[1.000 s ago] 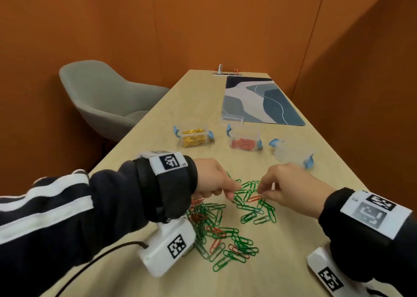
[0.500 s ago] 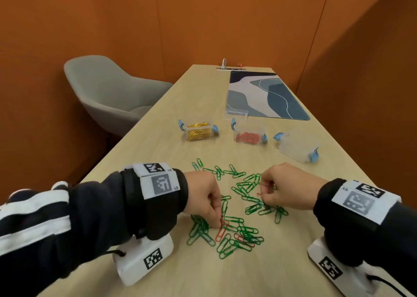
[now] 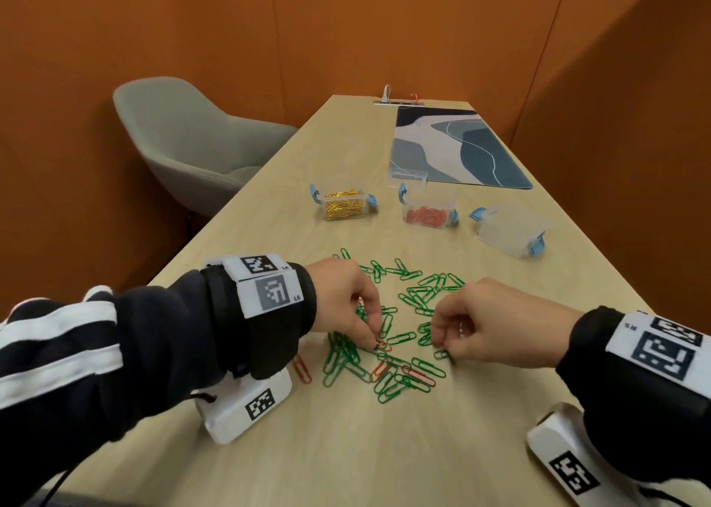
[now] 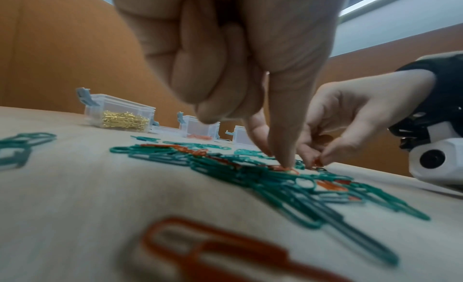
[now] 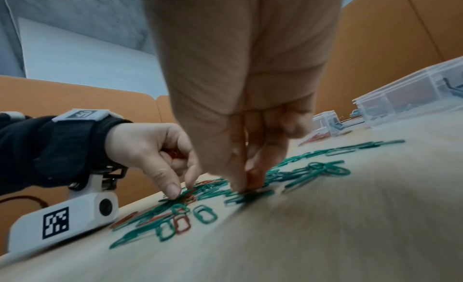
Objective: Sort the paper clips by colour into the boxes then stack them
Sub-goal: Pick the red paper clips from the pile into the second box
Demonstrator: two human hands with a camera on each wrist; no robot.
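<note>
Both hands hover knuckles-up, left hand (image 3: 342, 298) fingers (image 3: 369, 333) pinching a red clip (image 3: 383, 345).

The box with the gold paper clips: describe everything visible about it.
The box with the gold paper clips is a small clear plastic tub with pale blue latches flipped out at both ends and no lid on it. It stands upright on the wooden table, leftmost in the row of three boxes, beyond the loose clip pile. Gold clips fill its lower part. Neither hand touches it.
</note>
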